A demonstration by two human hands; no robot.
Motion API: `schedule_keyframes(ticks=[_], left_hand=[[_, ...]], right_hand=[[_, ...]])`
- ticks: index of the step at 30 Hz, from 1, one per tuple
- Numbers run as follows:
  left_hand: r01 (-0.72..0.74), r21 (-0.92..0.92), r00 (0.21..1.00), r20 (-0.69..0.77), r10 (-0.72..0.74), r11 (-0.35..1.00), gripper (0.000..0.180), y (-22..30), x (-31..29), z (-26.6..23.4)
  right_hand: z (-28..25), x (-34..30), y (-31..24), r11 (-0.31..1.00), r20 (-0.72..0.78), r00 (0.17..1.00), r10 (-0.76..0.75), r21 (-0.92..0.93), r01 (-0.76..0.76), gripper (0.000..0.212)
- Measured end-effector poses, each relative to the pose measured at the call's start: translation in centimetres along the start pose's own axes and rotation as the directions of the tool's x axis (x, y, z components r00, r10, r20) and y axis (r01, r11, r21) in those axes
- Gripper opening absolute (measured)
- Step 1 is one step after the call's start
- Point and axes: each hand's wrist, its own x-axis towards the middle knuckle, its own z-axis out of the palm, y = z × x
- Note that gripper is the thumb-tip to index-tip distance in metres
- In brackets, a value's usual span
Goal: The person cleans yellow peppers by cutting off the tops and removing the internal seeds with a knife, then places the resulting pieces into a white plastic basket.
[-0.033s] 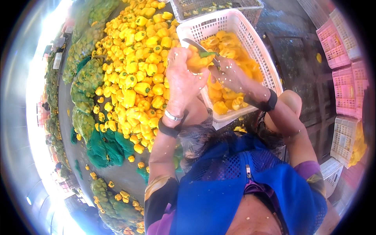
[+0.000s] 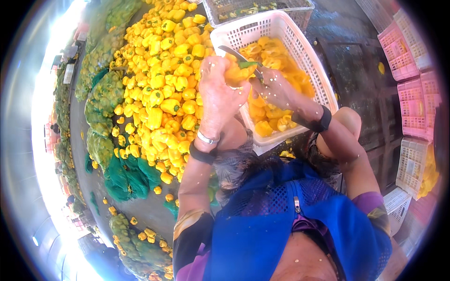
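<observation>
My left hand [image 2: 220,89] grips a yellow bell pepper [image 2: 237,73] with a green stem, its fingers curled round the near side. A knife [image 2: 230,51] with a curved blade is in my right hand [image 2: 275,87], closed on the handle. The blade lies across the top of the pepper by the stem, tip toward the left; how deep it goes is hidden. Both hands are over the near left side of a white plastic crate [image 2: 323,75]. Cut yellow peppers [image 2: 272,51] lie inside it. Pale seeds stick to my hands and arms.
A big heap of whole yellow bell peppers [image 2: 159,89] spreads to the left. Beyond it lie filled net sacks [image 2: 101,112] and a green net [image 2: 129,178]. Behind the white crate stands a clear crate [image 2: 220,21] with scraps. Pink crates [image 2: 415,107] line the right.
</observation>
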Motion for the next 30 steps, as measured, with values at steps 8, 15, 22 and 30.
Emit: schedule_keyframes(ticks=[8, 15, 22, 30], left_hand=[[0.298, -0.397, 0.949, 0.027, -0.313, 0.868, 0.032, -2.2, -0.2, 2.2], [-0.219, 0.126, 0.972, 0.109, 0.206, 0.968, 0.033, 0.7, -1.2, 3.1], [0.314, -0.666, 0.873, -0.076, -0.481, 0.676, 0.030, -3.3, -0.7, 2.6], [0.337, -0.941, 0.787, 0.259, -0.560, 0.039, 0.033, -4.3, -1.0, 2.8]], right_hand=[[-0.4, -0.5, 0.4, 0.986, -0.017, 0.997, 0.080, -0.145, -0.082, 0.023], [-0.6, -1.4, 2.9, 0.994, 0.029, 0.994, -0.103, 0.043, 0.101, 0.032], [1.1, -2.2, 3.3, 0.973, -0.027, 0.988, 0.153, -0.169, -0.155, 0.030], [-0.4, -1.5, 5.2, 0.902, 0.062, 0.906, 0.419, 0.086, -0.423, 0.036]])
